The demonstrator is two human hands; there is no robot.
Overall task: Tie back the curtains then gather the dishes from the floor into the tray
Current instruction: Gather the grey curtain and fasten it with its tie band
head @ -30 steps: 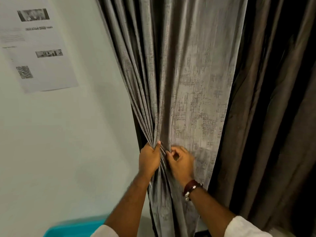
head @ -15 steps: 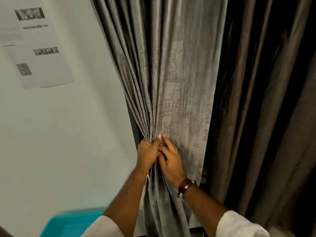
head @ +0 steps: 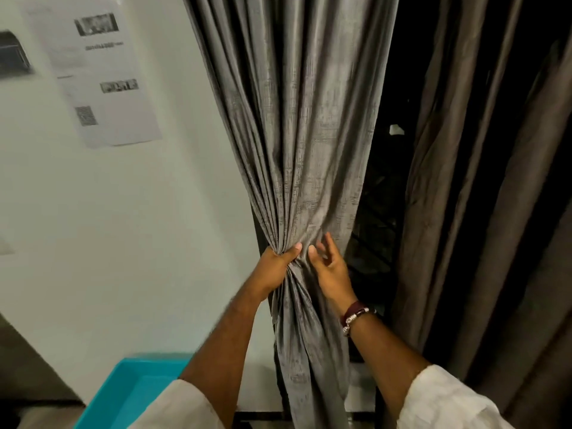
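Two curtains: left hand point(head: 275, 267) squeezes the grey curtain point(head: 309, 134); right hand point(head: 329, 267), fingers loose, touches it. Dark gap at three o'clock.

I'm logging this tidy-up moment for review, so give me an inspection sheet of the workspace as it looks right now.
Surface: white wall; floor barely visible.
Job's things: grey curtain bunched at mid-height, no tie seen; turquoise tray at lower left; no dishes visible.
Clutter: printed sheet on the wall.
Grippers: left hand grips the gathered curtain; right hand open, fingers against the fabric.
Cables: nothing seen.
Surroundings: brown curtain at right, dark gap between the two.
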